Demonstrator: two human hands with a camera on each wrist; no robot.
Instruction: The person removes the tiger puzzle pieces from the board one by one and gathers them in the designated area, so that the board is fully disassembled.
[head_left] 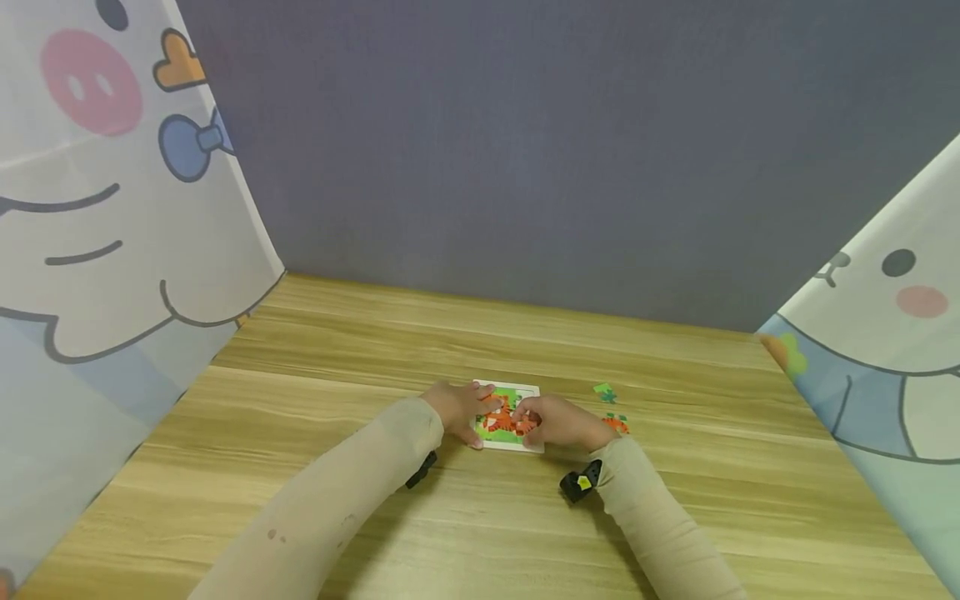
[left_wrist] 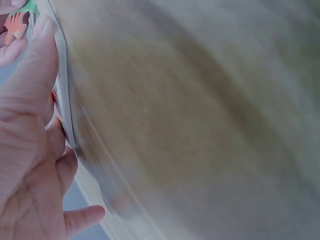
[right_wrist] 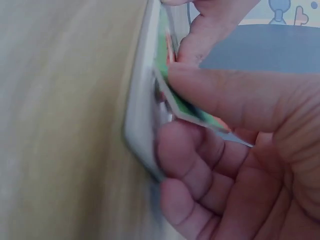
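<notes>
A small jigsaw puzzle in a white frame (head_left: pixel 510 447) lies on the table, with an orange striped animal on green. My left hand (head_left: pixel 459 408) rests on its left side with fingers spread. In the left wrist view the left thumb (left_wrist: pixel 37 65) lies along the frame's edge. Over the right side, my right hand (head_left: pixel 564 423) pinches a green puzzle piece (right_wrist: pixel 191 114) between thumb and fingers. That piece stands tilted at the frame in the right wrist view. The right hand hides part of the picture.
Right of the frame lie loose puzzle pieces: a green one (head_left: pixel 604 392) and an orange striped one (head_left: pixel 617 424), partly behind the right wrist. A grey wall (head_left: pixel 510 167) rises behind the wooden table (head_left: pixel 465 525). Cartoon-printed panels (head_left: pixel 112 225) stand at both sides.
</notes>
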